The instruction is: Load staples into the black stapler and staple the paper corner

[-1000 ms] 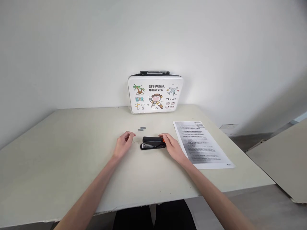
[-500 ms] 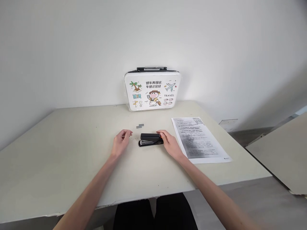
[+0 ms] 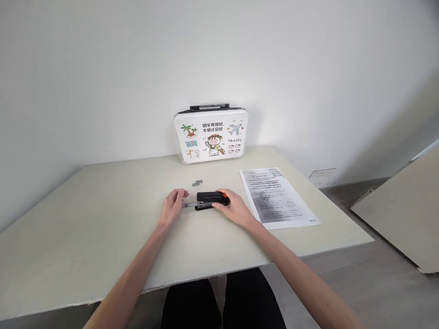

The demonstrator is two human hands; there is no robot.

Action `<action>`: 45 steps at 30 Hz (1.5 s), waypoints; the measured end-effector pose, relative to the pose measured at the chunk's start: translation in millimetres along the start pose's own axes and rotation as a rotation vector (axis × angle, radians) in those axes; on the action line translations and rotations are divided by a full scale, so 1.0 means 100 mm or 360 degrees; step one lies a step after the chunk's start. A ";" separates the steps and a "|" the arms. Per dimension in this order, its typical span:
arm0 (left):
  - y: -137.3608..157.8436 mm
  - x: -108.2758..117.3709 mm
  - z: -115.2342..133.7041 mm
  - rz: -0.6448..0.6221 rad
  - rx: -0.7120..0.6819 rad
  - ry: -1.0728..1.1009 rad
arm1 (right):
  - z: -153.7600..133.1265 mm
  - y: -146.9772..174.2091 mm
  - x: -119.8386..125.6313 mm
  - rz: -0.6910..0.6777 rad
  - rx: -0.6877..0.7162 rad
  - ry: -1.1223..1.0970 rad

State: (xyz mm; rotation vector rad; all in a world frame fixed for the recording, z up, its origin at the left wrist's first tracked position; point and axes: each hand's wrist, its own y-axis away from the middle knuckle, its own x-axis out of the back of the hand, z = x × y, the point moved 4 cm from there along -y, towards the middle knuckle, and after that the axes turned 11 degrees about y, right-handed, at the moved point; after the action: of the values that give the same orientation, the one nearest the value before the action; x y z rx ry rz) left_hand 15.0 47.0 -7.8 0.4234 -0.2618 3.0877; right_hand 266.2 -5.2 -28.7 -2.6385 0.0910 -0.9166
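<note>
A black stapler (image 3: 206, 196) with an orange part at its right end rests on the table, its upper arm raised a little above the base. My right hand (image 3: 235, 209) wraps round its right end, thumb along the near side. From the stapler's left end a narrow staple tray (image 3: 190, 204) sticks out toward my left hand (image 3: 172, 205). The left hand's fingers are loosely curled beside the tray's tip; no firm grip shows. Just behind the stapler lie small grey staple strips (image 3: 197, 183).
To the right lies a printed sheet of paper (image 3: 291, 201). A white cartoon-printed case (image 3: 211, 137) with a black handle stands against the wall at the back. The table's front edge (image 3: 185, 284) runs above my legs. A pale panel (image 3: 401, 214) stands at far right.
The staple tray has slid out leftward from the stapler. My right thumb has come round to the stapler's near side. The whole view has shifted slightly.
</note>
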 end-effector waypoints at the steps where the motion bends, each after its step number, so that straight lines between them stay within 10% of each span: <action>1: 0.00 -0.01 -0.01 -0.0013 0.0004 0.0075 | -0.01 0.01 0.00 0.0021 0.0025 0.0057; 10: 0.01 -0.18 -0.11 -0.0118 0.0664 0.1521 | -0.27 0.15 0.08 0.0529 0.0647 0.0344; 17: 0.09 -0.30 -0.18 -0.0244 0.1088 0.1960 | -0.47 0.23 0.00 0.0680 0.1085 0.0647; 31: 0.13 -0.25 -0.18 0.0151 0.0379 0.1227 | -0.37 0.22 0.16 0.0789 0.0686 0.0437; 37: 0.26 -0.31 0.11 -0.0130 -0.0146 0.0210 | -0.34 0.20 0.16 0.0799 0.0593 0.0469; 42: 0.29 -0.45 0.16 -0.0501 -0.0036 0.0307 | -0.31 0.18 0.18 0.0835 0.0514 0.0462; 45: 0.25 -0.41 0.09 -0.0334 0.0089 0.0575 | -0.25 0.18 0.17 0.0830 0.0435 0.0406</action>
State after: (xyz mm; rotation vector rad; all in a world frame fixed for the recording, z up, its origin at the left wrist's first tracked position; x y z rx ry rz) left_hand 56.1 20.7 -14.5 -0.1040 -0.1138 2.8950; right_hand 264.8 -32.2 -6.5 -2.0822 0.6345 -0.9844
